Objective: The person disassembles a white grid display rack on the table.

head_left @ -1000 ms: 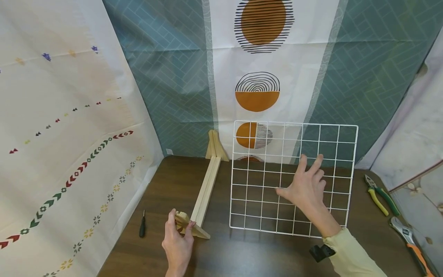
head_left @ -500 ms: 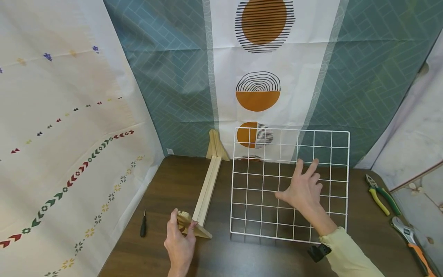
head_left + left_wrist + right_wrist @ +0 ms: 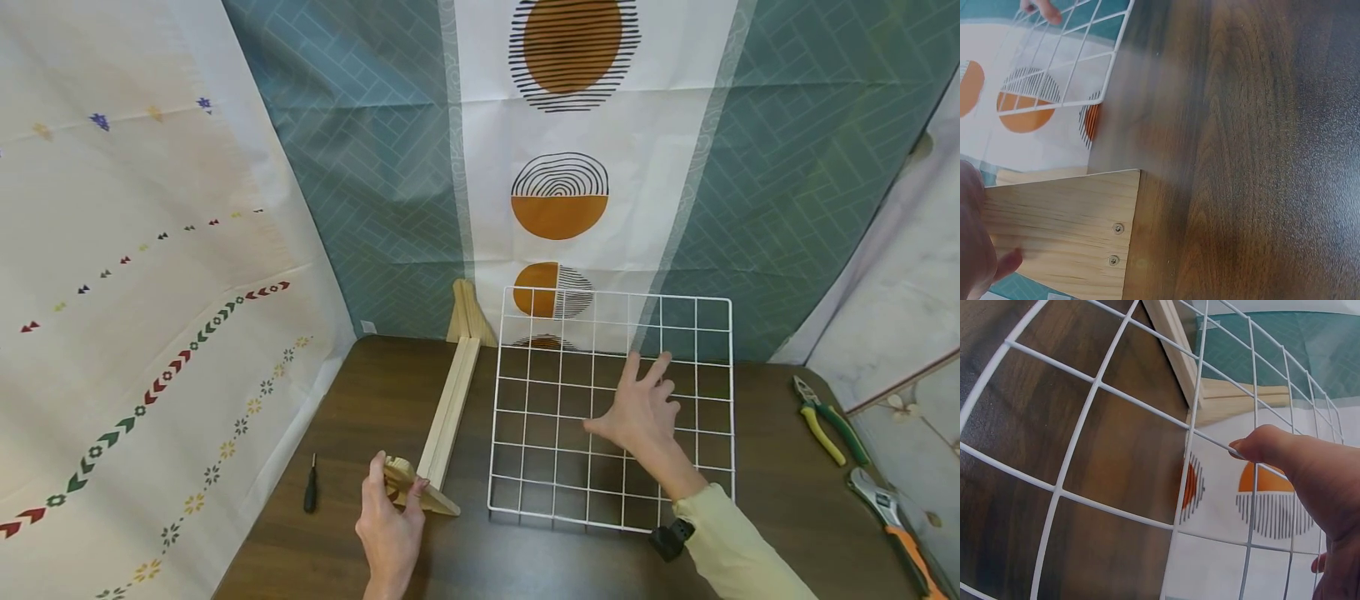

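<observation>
A white wire grid panel (image 3: 615, 294) stands on its lower edge on the dark wooden table (image 3: 525, 558), leaning back. My right hand (image 3: 630, 400) presses on its middle with spread, straight fingers; in the right wrist view one fingertip (image 3: 1260, 442) touches a wire of the grid (image 3: 1100, 384). My left hand (image 3: 396, 487) grips the near triangular foot (image 3: 423, 498) of a long wooden stand (image 3: 450, 412) lying left of the grid. The left wrist view shows that foot (image 3: 1066, 231) with two screws, my fingers (image 3: 975, 244) on it and the grid's corner (image 3: 1117, 53).
A small black screwdriver (image 3: 309, 487) lies left of the stand. Green-handled pliers (image 3: 825, 421) and an orange-handled adjustable wrench (image 3: 892, 533) lie at the table's right edge. Printed curtains close in the left, back and right sides.
The grid has shifted left toward the stand and leans back more, its top edge lower. My right hand moved left with it. The left hand stays on the foot.
</observation>
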Demonstrator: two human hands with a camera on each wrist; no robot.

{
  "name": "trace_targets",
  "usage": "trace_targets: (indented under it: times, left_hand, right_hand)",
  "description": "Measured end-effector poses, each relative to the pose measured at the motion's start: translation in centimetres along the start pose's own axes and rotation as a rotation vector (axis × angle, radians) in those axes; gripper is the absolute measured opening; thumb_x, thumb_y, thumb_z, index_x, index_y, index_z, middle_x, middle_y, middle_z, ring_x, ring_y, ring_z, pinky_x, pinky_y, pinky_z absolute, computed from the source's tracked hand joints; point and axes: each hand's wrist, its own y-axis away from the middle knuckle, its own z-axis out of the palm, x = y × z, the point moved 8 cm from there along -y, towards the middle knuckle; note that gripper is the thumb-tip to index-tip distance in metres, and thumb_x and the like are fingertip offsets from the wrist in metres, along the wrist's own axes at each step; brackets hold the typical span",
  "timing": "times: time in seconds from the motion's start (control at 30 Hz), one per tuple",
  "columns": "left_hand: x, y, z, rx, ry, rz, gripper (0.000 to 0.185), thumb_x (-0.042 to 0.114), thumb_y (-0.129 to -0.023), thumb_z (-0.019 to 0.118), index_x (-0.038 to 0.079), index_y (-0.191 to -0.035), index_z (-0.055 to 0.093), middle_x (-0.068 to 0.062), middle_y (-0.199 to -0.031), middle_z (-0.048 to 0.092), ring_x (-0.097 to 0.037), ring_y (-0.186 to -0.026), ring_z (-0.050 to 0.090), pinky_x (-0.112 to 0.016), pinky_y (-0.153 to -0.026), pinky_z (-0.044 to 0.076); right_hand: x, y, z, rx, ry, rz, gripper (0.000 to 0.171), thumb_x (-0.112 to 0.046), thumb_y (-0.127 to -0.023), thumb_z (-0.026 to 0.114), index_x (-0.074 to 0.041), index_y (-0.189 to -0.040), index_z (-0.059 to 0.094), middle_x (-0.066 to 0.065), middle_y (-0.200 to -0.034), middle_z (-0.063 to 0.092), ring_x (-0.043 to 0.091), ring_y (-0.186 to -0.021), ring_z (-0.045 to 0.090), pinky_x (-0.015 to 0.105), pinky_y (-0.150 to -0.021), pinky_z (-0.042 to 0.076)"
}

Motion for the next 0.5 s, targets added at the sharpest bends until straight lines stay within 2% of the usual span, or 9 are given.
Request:
trace_targets:
  times: [0.1, 0.17, 0.5]
  left_hand:
    - [0.1, 0.0, 0.0, 0.004, -0.004, 0.009, 0.071, 0.048, -0.092, 0.067, -0.002, -0.138, 0.046, -0.027, -0.101, 0.06, -0.037, -0.066, 0.062, -0.051, -0.045, 0.052]
    - [0.2, 0.0, 0.0, 0.01, -0.008, 0.018, 0.072, 0.053, -0.094, 0.059, -0.003, -0.138, 0.046, -0.027, -0.1, 0.061, -0.037, -0.066, 0.062, -0.05, -0.043, 0.05]
    - [0.0, -0.1, -0.1, 0.013, -0.019, 0.013, 0.071, 0.052, -0.094, 0.061, -0.002, -0.138, 0.047, -0.028, -0.102, 0.061, -0.038, -0.066, 0.062, -0.051, -0.042, 0.049]
  right_hand:
    - [0.1, -0.2, 0.8, -0.036, 0.009, 0.019, 0.144, -0.054, -0.05, 0.095, 0.006, -0.152, 0.012, 0.046, -0.15, -0.008, 0.068, -0.113, 0.036, 0.071, -0.072, 0.045]
    - [0.3, -0.3, 1.3, -0.06, 0.013, 0.033, 0.144, -0.054, -0.051, 0.095, 0.005, -0.152, 0.012, 0.046, -0.15, -0.008, 0.068, -0.113, 0.036, 0.071, -0.074, 0.044]
    - [0.1, -1.0, 4.0, -0.154, 0.045, 0.072, 0.143, -0.056, -0.053, 0.093, 0.005, -0.152, 0.012, 0.047, -0.149, -0.004, 0.067, -0.115, 0.037, 0.073, -0.078, 0.045]
